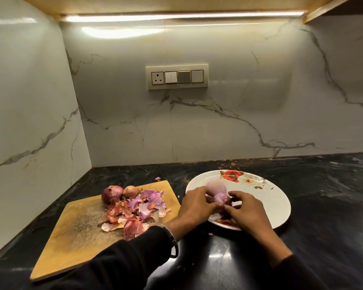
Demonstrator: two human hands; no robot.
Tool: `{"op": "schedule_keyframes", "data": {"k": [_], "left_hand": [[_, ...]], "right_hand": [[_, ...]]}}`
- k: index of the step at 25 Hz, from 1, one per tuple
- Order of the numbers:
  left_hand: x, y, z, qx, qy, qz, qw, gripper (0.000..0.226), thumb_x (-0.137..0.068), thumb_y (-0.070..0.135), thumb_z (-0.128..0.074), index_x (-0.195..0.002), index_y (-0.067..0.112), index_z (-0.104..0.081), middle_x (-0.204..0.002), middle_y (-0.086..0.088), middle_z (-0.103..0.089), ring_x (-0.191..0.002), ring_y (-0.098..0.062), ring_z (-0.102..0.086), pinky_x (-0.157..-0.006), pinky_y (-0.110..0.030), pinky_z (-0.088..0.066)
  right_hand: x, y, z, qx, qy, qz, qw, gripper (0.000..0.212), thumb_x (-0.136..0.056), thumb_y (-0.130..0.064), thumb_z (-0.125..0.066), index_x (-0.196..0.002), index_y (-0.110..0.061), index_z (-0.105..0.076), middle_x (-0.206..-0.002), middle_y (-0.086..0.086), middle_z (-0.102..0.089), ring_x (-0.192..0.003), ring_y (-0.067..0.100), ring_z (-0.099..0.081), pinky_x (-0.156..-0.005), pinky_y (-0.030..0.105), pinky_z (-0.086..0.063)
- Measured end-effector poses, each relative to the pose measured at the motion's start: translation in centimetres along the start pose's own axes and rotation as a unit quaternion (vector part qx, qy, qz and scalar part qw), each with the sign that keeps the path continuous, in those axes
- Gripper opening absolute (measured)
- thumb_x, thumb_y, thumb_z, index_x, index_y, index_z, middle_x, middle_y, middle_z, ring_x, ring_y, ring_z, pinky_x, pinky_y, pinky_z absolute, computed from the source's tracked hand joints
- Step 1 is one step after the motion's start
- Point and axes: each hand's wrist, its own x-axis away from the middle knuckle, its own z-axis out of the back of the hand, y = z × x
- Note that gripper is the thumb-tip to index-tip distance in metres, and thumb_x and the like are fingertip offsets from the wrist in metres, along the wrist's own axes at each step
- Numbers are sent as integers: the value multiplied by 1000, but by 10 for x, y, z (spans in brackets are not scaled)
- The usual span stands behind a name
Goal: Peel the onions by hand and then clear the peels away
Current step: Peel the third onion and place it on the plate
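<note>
Over the white rose-patterned plate [268,197], my left hand [194,207] and my right hand [244,209] both grip one purple onion [220,198]. Behind it on the plate lies a pale peeled onion [215,186]. On the wooden cutting board [78,233] to the left sit two unpeeled onions: a red one [111,193] and a smaller brownish one [131,191]. A heap of pink and brown peels [138,210] covers the board's right part.
The black countertop [323,185] runs right and toward me. Marble walls close the left side and the back, with a switch panel [177,77] on the back wall. A small peel scrap [157,178] lies behind the board.
</note>
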Motion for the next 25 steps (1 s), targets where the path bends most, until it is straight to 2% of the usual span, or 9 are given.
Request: {"op": "schedule_keyframes", "data": {"k": [3,7,10,12,18,23,25], "left_hand": [[7,-1,14,7,11,-21,1000,41,-82,42,-78,-117,22,-68,-107,2,-75,-97,-7,-69,-85,-24,-54],[24,-11,47,6,38,-66,997,29,-88,44,-72,-109,24,-72,-100,6,-75,-87,-1,-67,-78,-23,-56],[35,-31,82,-14,89,-87,992,20,-91,35,-70,-106,23,-73,-96,10,-73,-74,9,-60,-66,-6,-45],[40,-46,108,-18,123,-78,989,15,-92,33,-69,-103,24,-74,-92,13,-71,-76,10,-60,-67,-6,-46],[42,-110,167,-17,203,3,979,16,-92,33,-68,-105,24,-73,-93,12,-71,-86,-1,-65,-79,-24,-57],[39,-145,181,-12,225,38,974,15,-92,30,-68,-104,24,-74,-95,11,-71,-88,-1,-63,-74,-14,-47],[36,-157,184,-5,243,49,969,14,-92,30,-69,-104,24,-73,-96,12,-70,-93,-4,-65,-75,-15,-48]], "right_hand": [[4,-8,-1,9,24,26,999,46,-86,-27,-75,-129,-15,-63,-124,4,-67,-110,18,-63,-95,30,-48],[5,-36,-16,1,59,100,993,33,-89,-16,-70,-122,-14,-68,-124,4,-67,-114,19,-59,-94,23,-40],[-3,-64,-42,2,34,138,990,29,-89,-17,-69,-118,-17,-70,-119,2,-69,-110,16,-60,-95,26,-44],[-8,-81,-63,-8,14,158,987,28,-89,-17,-67,-117,-16,-70,-115,2,-70,-105,15,-62,-90,23,-45],[-20,-145,-135,-1,-68,218,974,28,-94,-18,-63,-122,-17,-68,-116,-1,-70,-105,11,-63,-90,23,-49],[-36,-176,-176,34,-123,239,963,35,-93,-16,-64,-127,-14,-64,-125,4,-67,-116,17,-61,-98,28,-47],[-40,-180,-191,53,-144,240,959,38,-92,-18,-65,-130,-16,-62,-129,3,-65,-120,17,-59,-101,30,-47]]}}
